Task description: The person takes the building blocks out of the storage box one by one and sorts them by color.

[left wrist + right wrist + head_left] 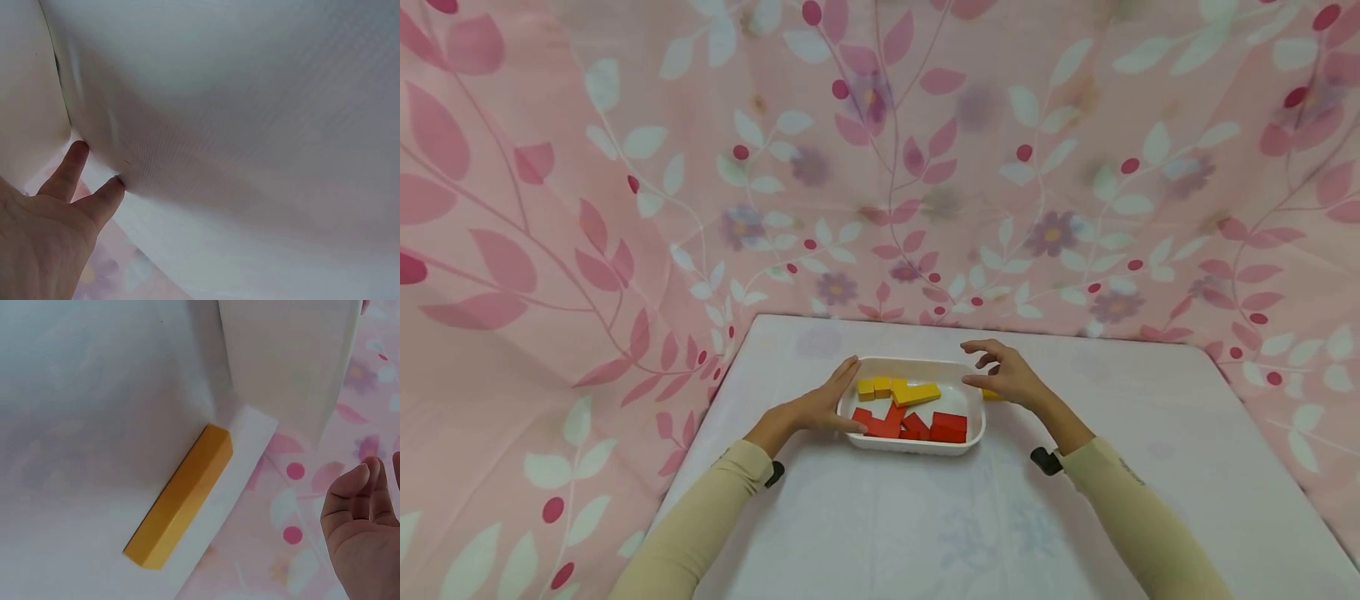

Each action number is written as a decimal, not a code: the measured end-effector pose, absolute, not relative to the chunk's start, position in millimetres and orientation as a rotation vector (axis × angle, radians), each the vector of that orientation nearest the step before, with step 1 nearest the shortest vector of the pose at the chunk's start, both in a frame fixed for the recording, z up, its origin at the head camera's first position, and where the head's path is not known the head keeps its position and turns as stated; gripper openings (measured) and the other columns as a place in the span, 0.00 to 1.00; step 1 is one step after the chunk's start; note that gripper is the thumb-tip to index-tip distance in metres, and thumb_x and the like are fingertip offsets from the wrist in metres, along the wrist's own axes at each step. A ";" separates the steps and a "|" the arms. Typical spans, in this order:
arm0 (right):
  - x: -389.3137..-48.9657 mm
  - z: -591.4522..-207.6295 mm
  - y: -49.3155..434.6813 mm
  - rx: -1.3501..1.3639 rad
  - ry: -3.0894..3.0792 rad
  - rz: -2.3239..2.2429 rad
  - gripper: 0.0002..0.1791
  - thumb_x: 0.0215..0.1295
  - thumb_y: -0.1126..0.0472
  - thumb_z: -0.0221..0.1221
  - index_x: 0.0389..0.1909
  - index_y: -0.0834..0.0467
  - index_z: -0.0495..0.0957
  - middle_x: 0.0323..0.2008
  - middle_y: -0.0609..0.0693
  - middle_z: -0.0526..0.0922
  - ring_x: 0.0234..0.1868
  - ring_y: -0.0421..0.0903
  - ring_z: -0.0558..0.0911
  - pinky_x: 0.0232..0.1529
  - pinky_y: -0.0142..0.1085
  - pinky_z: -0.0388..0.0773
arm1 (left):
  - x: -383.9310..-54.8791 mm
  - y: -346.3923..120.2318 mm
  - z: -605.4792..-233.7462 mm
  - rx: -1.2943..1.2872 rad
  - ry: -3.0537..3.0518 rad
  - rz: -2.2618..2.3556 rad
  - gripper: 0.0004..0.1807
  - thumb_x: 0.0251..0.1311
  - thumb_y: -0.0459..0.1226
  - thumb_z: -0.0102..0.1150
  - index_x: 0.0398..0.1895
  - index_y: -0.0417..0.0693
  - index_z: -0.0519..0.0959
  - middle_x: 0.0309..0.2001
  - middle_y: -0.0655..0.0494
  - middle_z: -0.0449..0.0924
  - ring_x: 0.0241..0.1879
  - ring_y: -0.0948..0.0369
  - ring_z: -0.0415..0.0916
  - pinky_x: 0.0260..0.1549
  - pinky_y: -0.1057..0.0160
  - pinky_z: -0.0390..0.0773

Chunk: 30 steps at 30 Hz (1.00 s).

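Note:
A white tray [917, 447] holds several wooden-looking toy blocks: yellow blocks [917, 394] toward the back and red blocks [948, 427] toward the front. My left hand [820, 408] rests against the tray's left end, fingers straight toward the back corner and thumb at the front corner. In the left wrist view two fingertips touch the tray's outer wall. Just above the tray's right rim is my right hand [1009, 377], fingers loosely bent and nothing in them. A long yellow block [181, 497] lies on the table beside the tray, mostly hidden under that hand in the head view.
A white cloth covers the table [880, 525]. Pink leaf-patterned fabric [925, 167] hangs behind it and along the left side. Dark wrist cameras [1046, 461] sit below both wrists.

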State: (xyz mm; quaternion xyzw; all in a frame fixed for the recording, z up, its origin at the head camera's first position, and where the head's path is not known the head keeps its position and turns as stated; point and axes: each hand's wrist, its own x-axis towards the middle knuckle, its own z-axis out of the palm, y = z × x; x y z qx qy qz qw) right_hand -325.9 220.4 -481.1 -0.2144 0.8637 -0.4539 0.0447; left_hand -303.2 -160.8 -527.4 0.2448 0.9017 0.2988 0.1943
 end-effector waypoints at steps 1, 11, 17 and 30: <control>-326.5 -481.4 218.2 -0.668 2.632 -1.396 0.31 0.56 0.56 0.72 0.61 0.53 0.76 0.59 0.55 0.78 0.48 0.54 0.78 0.50 0.42 0.79 | -303.5 -161.1 -527.4 0.692 2.531 0.840 0.70 0.48 0.62 0.70 0.80 0.57 0.30 0.80 0.58 0.22 0.79 0.53 0.34 0.74 0.46 0.51; -323.9 -488.7 191.2 -0.712 2.523 -1.381 0.30 0.58 0.58 0.70 0.62 0.54 0.75 0.58 0.57 0.78 0.45 0.52 0.78 0.47 0.39 0.78 | -302.5 -159.0 -527.7 0.589 2.521 0.873 0.71 0.46 0.61 0.72 0.80 0.60 0.28 0.81 0.57 0.28 0.80 0.54 0.36 0.74 0.46 0.49; -324.4 -492.9 177.6 -0.724 2.495 -1.364 0.30 0.59 0.60 0.70 0.63 0.58 0.74 0.59 0.61 0.77 0.44 0.52 0.77 0.48 0.38 0.79 | -301.2 -157.9 -528.6 0.519 2.500 0.923 0.71 0.45 0.60 0.73 0.79 0.63 0.28 0.81 0.56 0.34 0.79 0.53 0.43 0.74 0.46 0.51; -332.4 -504.5 159.4 -0.648 2.470 -1.210 0.32 0.58 0.58 0.70 0.65 0.55 0.74 0.63 0.57 0.76 0.43 0.48 0.77 0.48 0.38 0.82 | -301.7 -159.1 -530.0 0.584 2.525 0.928 0.71 0.45 0.61 0.73 0.80 0.58 0.31 0.81 0.53 0.29 0.79 0.52 0.37 0.74 0.45 0.49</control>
